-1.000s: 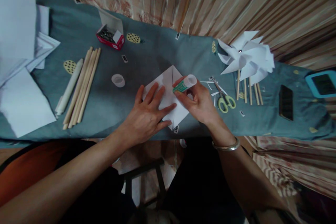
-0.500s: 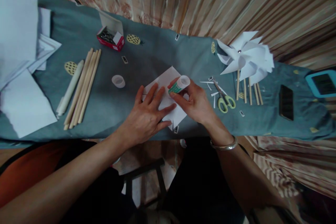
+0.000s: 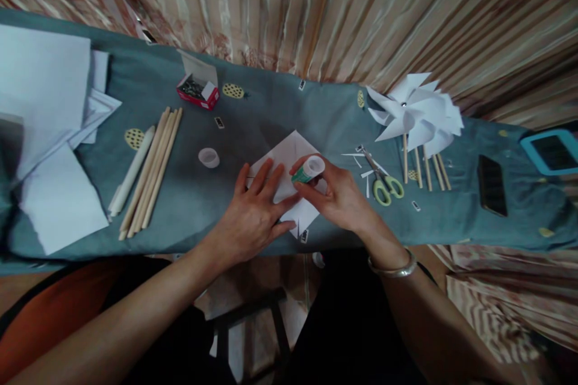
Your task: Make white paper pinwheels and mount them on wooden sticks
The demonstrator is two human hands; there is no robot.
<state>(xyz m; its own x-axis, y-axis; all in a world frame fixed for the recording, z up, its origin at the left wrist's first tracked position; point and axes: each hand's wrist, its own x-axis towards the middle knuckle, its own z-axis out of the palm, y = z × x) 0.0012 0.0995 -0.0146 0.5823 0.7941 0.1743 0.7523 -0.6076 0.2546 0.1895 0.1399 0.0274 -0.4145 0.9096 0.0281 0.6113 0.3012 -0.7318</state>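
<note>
A white square of paper [image 3: 291, 144] with slits cut in from its corners lies on the cloth in front of me. My left hand [image 3: 253, 210] rests on its left part with the fingers spread. My right hand [image 3: 332, 192] grips a green and white glue stick [image 3: 307, 171], tilted over the middle of the paper. The glue stick's lower end is hidden by my fingers, so contact with the paper cannot be made out. To the left sits a white cap [image 3: 209, 157]. Scissors with green handles [image 3: 383, 185] lie among thin paper strips on the right.
Wooden sticks [image 3: 151, 174], a pale rolled tube [image 3: 130, 174] and stacked white paper [image 3: 49, 72] are at left. A red box of small dark pieces [image 3: 198, 93] stands behind. Paper pinwheels [image 3: 415, 111], a phone [image 3: 492, 185] and a blue-framed device [image 3: 553, 150] lie right.
The view has tilted, so the table sits lower in the picture. My right hand and the glue stick have shifted slightly over the paper; my left hand stays spread on it.
</note>
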